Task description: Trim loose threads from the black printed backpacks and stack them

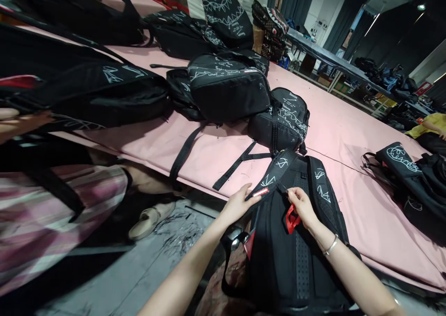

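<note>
A black backpack (296,255) with white scribble print lies back-up over the near edge of the pink table (348,134). My left hand (239,204) grips the lower end of its left shoulder strap (275,172), fingers closed on it near a small red label. My right hand (301,207) pinches something thin by the top of the back panel, just above the red loop (291,219); what is in the pinch is too small to name. A bracelet sits on my right wrist.
Several more black printed backpacks (228,86) are piled across the table's middle and far side, with another (400,160) at the right edge. A person in a pink striped garment (52,213) sits at the left, shoe (149,218) on the grey floor. Shelves stand behind.
</note>
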A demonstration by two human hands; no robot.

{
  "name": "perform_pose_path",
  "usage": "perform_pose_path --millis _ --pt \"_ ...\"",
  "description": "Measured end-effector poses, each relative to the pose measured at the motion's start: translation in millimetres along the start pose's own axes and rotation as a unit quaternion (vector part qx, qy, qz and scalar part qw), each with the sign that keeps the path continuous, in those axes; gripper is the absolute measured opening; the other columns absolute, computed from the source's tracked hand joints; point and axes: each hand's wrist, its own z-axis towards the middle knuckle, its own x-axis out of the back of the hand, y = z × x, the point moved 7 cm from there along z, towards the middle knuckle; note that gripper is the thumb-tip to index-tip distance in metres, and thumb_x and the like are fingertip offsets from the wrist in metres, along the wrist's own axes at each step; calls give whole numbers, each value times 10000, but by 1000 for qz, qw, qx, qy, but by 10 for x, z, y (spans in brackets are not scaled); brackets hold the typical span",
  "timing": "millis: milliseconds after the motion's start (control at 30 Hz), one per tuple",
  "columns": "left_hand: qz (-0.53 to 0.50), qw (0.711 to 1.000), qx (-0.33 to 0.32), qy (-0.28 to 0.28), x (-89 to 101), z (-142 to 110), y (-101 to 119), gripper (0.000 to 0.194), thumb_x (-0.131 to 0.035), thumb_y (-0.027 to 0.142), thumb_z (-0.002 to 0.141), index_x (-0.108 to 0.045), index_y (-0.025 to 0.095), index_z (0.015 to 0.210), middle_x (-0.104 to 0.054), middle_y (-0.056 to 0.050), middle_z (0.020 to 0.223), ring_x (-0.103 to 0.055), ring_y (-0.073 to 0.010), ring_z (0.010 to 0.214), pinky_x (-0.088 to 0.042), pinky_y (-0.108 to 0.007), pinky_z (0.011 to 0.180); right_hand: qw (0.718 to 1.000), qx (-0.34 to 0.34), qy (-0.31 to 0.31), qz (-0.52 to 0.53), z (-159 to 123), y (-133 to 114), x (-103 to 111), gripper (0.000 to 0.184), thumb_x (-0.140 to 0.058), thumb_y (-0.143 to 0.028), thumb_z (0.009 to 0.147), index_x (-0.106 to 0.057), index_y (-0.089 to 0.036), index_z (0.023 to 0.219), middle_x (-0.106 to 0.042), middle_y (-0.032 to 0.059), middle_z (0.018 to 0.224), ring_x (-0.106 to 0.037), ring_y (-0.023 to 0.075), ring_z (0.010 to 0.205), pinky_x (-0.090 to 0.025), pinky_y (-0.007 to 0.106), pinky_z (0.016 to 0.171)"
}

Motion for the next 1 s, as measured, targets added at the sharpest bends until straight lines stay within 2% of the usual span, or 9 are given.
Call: perform_pose_path --millis 67,133,200,233,300,433,533,667,1000 --pt "-21 998 -2 -62 -130 -10 133 531 -732 405 555 -623 139 1001 -666 -118 1023 -590 -312 992 -426 -419 888 999 -6 2 32 -93 -98 31 376 -532 -539 751 -536 -173 838 -352 -78 547 -274 69 429 -217 194 404" --pt "-101 984 25 -146 -339 -132 258 442 -722 396 591 -649 127 934 -690 -110 937 -637 -284 879 -481 -383 796 996 -2 6 84 -219 -228 117 353 -566 -504 751 -543 -178 884 -380 -73 564 -295 64 434 -228 188 406" --pt "-234 945 81 -213 -585 -325 337 411 -717 356 630 -639 118 956 -694 -107 887 -656 -242 783 -500 -340 728 991 20 24 127 -353 -354 248 313 -598 -455 753 -553 -189 911 -418 -65 581 -351 67 460 -273 185 433" --pt "-300 920 113 -225 -699 -419 344 402 -724 326 638 -629 125 973 -694 -94 856 -656 -213 734 -502 -315 703 989 36 39 135 -417 -403 321 293 -608 -434 754 -558 -193 913 -439 -61 591 -384 71 481 -301 186 454" --pt "-389 884 161 -204 -883 -556 286 379 -749 262 622 -617 152 959 -683 -44 769 -638 -153 643 -496 -265 663 988 65 69 121 -533 -448 447 253 -622 -401 753 -573 -194 891 -495 -44 631 -448 83 537 -358 197 510" --pt "-446 855 198 -175 -1157 -658 107 330 -768 210 594 -597 160 872 -638 0 635 -588 -108 549 -454 -197 547 993 79 89 19 -678 -360 535 197 -596 -367 774 -604 -171 794 -543 -19 670 -476 101 599 -387 222 576" --pt "-441 859 197 -168 -1225 -639 64 344 -771 201 585 -585 154 871 -637 -6 625 -581 -109 547 -436 -191 530 995 55 81 -34 -718 -239 529 207 -559 -365 798 -603 -164 772 -509 -32 612 -437 96 554 -361 221 544" --pt "-424 870 206 -146 -1209 -620 54 384 -779 200 569 -587 153 898 -651 -6 650 -598 -116 591 -453 -203 588 995 25 79 -51 -717 -145 526 208 -565 -370 789 -603 -165 796 -507 -30 597 -440 105 549 -351 220 517" --pt "-403 882 208 -125 -1207 -609 -27 456 -784 214 569 -594 152 979 -663 -13 727 -618 -122 649 -486 -231 683 993 41 73 -84 -640 -224 451 181 -535 -346 811 -599 -177 826 -599 1 688 -539 129 609 -446 239 572"
